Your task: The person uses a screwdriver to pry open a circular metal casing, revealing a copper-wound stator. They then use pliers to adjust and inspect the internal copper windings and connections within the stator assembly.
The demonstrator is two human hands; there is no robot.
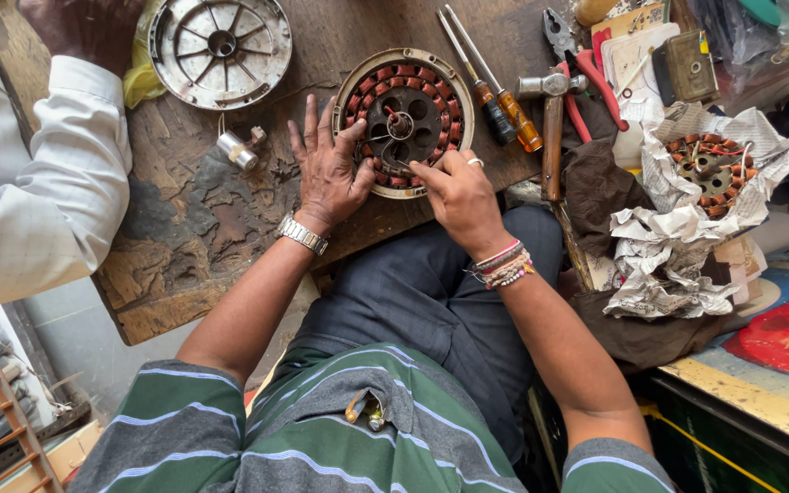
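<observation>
- The round fan stator with red-brown copper windings inside a grey metal ring [404, 121] lies flat on the worn wooden desk [194, 219], upper middle of the frame.
- The left hand [329, 169], a steel watch on its wrist, rests spread on the stator's left rim; the fingers are wide and the thumb touches the windings, so it steadies rather than grips.
- The right hand [460, 196], with a ring and thread bracelets, sits at the stator's lower right edge, its fingers narrowed to a pinch on the windings or a thin wire; which of the two cannot be told.
- A round grey metal cover with spokes [221, 41] lies at the upper left, well apart from the stator.
- A small silver cylinder-shaped capacitor [235, 151] lies just left of the left hand.
- Two screwdrivers with amber handles [502, 102], a steel hammer with a wooden handle [552, 123] and red-handled pliers [584, 82] lie to the right of the stator.
- A second copper-wound stator [707, 173] sits on crumpled newspaper at the right of the frame.
- Another person's white sleeve [38, 192] fills the left side.
</observation>
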